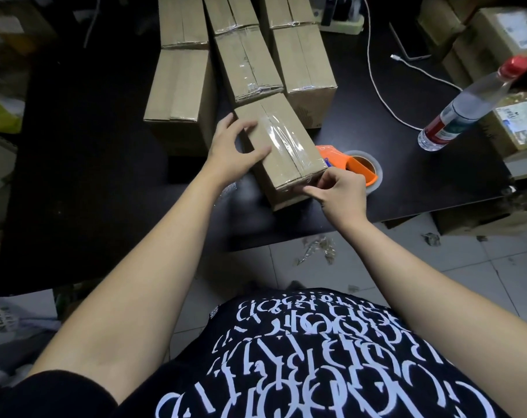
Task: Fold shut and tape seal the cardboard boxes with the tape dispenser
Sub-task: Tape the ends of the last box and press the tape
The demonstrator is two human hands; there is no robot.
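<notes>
Pressing down the tape tail was the step in hand, as I judged it. Box (274, 173) lay near-centre on black table (90, 146), long axis running near to far, clear tape strip laid along top seam. L hand (236, 152) rested on left part of box top, fingers relaxed and spread, steadying it and gripping nothing. R hand (339, 188) pinched tape end (309, 179) at box's near top edge, thumb + forefinger curled on it. Orange tape dispenser (361, 165) sat on table just right of box, no hand on it.

To do it well (judgement): put L hand's weight on top so flaps don't spring. Rub tail down over near end face, from edge downward, w/o bubbles. Check far end too; its tail couldn't be made out.

Counts:
- Boxes on table = 7 incl. the one in hand. Other six boxes (247, 64) stood farther off, 3 columns of 2, tape visible on most.
- Dispenser = 1.
- Water bottle (464, 107) = 1, right side.
- White cable (377, 86) = 1, far right.
- Labelled parcels (515, 31) stacked at far right: no. unclear.
</notes>
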